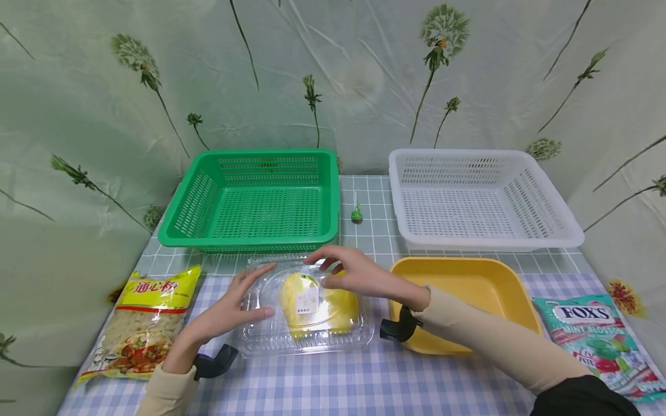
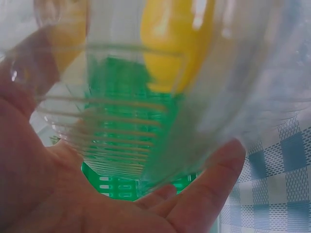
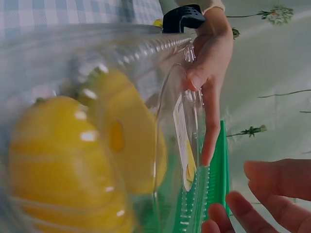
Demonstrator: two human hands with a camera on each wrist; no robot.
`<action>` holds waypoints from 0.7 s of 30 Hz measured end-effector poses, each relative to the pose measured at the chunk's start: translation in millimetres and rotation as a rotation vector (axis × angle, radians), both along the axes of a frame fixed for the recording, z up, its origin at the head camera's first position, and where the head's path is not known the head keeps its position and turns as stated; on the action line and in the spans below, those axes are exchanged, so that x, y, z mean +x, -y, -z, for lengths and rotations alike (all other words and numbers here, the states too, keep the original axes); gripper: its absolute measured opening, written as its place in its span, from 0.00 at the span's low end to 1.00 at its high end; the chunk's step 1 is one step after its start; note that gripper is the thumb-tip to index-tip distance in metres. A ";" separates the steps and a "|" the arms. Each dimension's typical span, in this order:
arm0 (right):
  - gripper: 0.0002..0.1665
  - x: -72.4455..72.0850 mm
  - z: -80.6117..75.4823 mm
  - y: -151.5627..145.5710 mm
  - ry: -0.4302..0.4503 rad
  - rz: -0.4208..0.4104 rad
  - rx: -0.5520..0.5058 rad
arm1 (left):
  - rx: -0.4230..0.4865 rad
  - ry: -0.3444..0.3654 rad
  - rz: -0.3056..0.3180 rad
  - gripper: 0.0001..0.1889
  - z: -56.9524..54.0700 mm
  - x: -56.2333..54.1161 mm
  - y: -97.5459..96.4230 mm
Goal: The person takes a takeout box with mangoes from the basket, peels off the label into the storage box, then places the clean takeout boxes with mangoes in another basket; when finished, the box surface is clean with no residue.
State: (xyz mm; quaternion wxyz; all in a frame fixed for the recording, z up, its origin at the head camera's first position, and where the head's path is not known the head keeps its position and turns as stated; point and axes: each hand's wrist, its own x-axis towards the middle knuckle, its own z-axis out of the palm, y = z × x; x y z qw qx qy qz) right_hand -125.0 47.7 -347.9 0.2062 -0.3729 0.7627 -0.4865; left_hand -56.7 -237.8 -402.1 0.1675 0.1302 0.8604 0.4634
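Observation:
A clear plastic clamshell box lies on the checked cloth at front centre. Inside are yellow mango-like fruits, and a small white label is stuck on the lid. At the box's left side, my left hand has its fingers spread, with thumb and fingertips over the lid's edge. My right hand hovers above the lid's back right part. In the right wrist view its fingers are loosely bent, apart from the box, with nothing between them.
Behind stand a green basket and a white basket. A yellow tray sits under the right forearm. A macaroni bag lies left, a FOX'S candy bag right. Between the baskets is a tiny green trinket.

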 end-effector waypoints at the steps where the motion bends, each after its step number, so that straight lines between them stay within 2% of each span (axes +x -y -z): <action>1: 0.23 -1.0 -0.6 3.1 -0.007 -0.016 0.020 | 0.002 0.003 0.001 0.41 0.1 0.1 0.2; 10: 0.21 -13.1 0.1 28.6 -0.099 -0.072 0.182 | 0.014 0.018 0.010 0.41 -0.4 -0.1 1.4; 16: 0.22 -17.8 0.0 40.0 -0.104 -0.077 0.247 | -0.007 0.023 0.005 0.41 0.1 -0.1 1.2; 21: 0.25 -17.7 0.8 44.4 -0.148 -0.073 0.285 | -0.011 0.024 0.004 0.41 0.1 -0.4 0.6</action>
